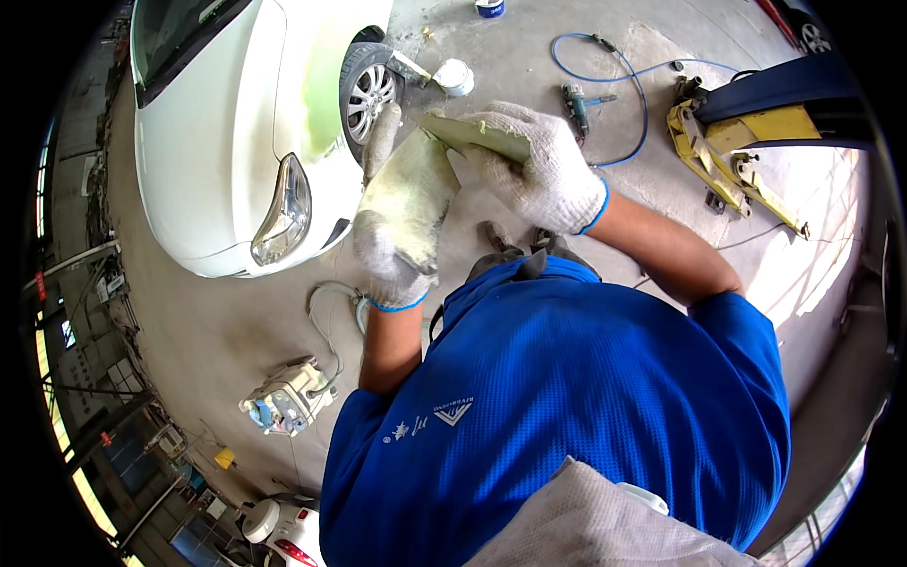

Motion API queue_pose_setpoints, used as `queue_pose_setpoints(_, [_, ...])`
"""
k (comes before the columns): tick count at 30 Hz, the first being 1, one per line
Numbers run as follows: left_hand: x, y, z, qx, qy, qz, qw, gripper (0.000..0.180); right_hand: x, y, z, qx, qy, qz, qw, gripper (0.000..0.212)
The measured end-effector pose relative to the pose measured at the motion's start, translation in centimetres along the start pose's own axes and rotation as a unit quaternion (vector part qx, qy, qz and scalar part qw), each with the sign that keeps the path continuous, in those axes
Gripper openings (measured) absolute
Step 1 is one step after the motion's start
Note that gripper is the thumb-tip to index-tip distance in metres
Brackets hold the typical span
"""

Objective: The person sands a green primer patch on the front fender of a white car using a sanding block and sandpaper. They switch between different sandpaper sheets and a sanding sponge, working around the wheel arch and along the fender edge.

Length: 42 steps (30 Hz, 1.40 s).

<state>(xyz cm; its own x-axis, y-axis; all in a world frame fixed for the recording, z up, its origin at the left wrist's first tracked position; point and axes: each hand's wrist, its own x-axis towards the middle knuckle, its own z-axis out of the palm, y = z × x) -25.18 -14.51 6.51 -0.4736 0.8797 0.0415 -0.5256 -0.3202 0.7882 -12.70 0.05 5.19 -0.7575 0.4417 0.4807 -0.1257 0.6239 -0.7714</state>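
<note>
My left hand (385, 263), in a white knitted glove with a blue cuff, grips a flat, pale mixing board (420, 184) smeared with yellowish-green putty. My right hand (557, 175), gloved the same way, is closed around a flat putty spreader (491, 139). The spreader's tip meets the board's far edge, and putty clings to it. Beyond my left hand stands a white car (217, 123). Its front fender carries a pale green patch (323, 104) above the wheel (368, 102).
A white tub (454, 77) stands by the wheel, a blue can (490, 8) farther off. To the right lie a power tool (574, 106), a blue hose (645, 104) and a yellow lift arm (694, 151). A boxy machine (291, 395) with a hose sits at left.
</note>
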Motion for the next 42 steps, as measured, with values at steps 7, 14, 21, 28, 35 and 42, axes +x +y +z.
queue_pose_setpoints(7, [0.3, 0.6, -0.7, -0.02, -0.008, -0.014, 1.0, 0.116, 0.3, 0.6, 0.1, 0.011, -0.04, -0.038, 0.998, 0.027])
queue_pose_setpoints(14, [0.6, -0.2, -0.2, -0.045, 0.036, -0.076, 0.995, 0.114, -1.6, 1.0, 0.1, 0.024, -0.095, -0.056, 0.994, 0.039])
queue_pose_setpoints(21, [1.7, 0.0, 0.3, -0.005, -0.007, -0.073, 0.997, 0.122, -3.1, -0.1, 0.7, 0.083, -0.062, 0.005, 0.995, 0.039])
queue_pose_setpoints(28, [1.5, -1.2, 1.5, 0.051, 0.013, -0.052, 0.997, 0.127, -3.5, 0.1, 0.5, 0.082, -0.03, 0.063, 0.994, 0.043])
queue_pose_setpoints(35, [1.8, -1.3, 3.0, 0.109, 0.039, -0.027, 0.993, 0.128, -2.5, 0.2, 0.2, 0.049, 0.03, 0.043, 0.997, 0.034])
queue_pose_setpoints(42, [1.3, -1.9, 1.9, 0.104, 0.003, -0.02, 0.994, 0.127, -1.1, 0.1, -1.9, 0.134, 0.017, 0.18, 0.974, 0.025])
